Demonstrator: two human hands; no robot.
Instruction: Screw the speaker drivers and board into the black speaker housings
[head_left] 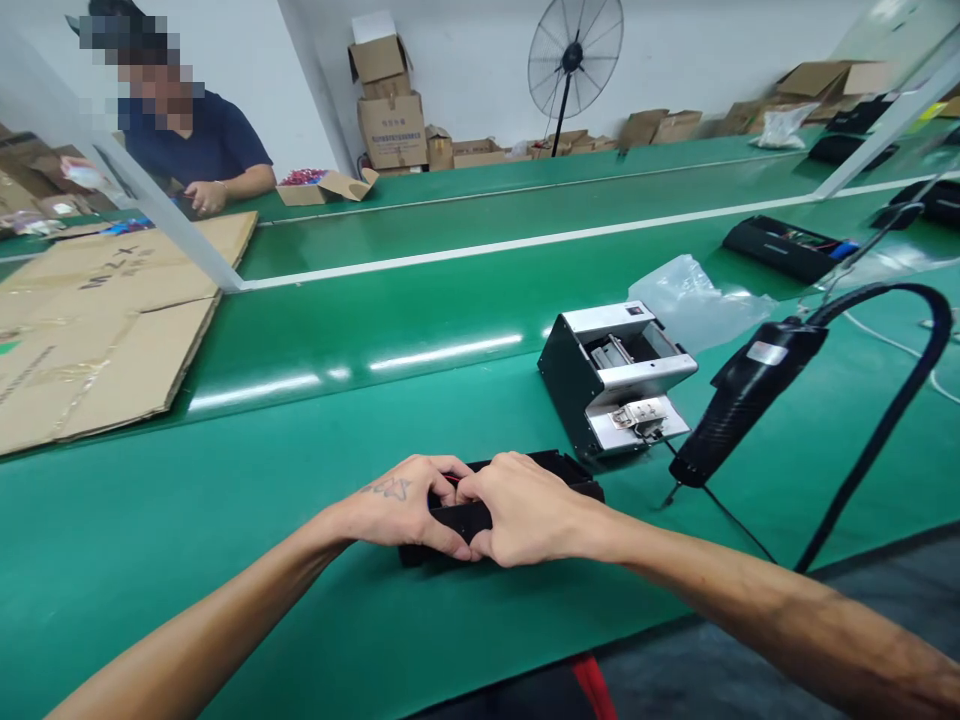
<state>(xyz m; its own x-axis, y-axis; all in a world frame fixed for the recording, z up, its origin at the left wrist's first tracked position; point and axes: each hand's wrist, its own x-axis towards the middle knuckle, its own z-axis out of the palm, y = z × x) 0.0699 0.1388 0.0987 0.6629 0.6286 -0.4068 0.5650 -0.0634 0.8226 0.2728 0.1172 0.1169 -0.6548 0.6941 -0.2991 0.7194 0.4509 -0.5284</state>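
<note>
A black plastic housing [559,470] lies on the green bench [300,500] close to its near edge. My left hand [401,505] grips its left part, thumb along the front wall and fingers curled over the top. My right hand [525,515] covers the middle of the housing, fingertips pressed inside next to the left fingers. A bit of red wire shows between the fingers. Most of the housing is hidden under both hands.
A black and silver screw feeder box [615,375] stands just right of and behind the housing. An electric screwdriver [746,395] hangs on a black cable [885,400] at right. Clear plastic bag [694,300], further black housings [784,245], flattened cardboard [97,320], a person at the far left.
</note>
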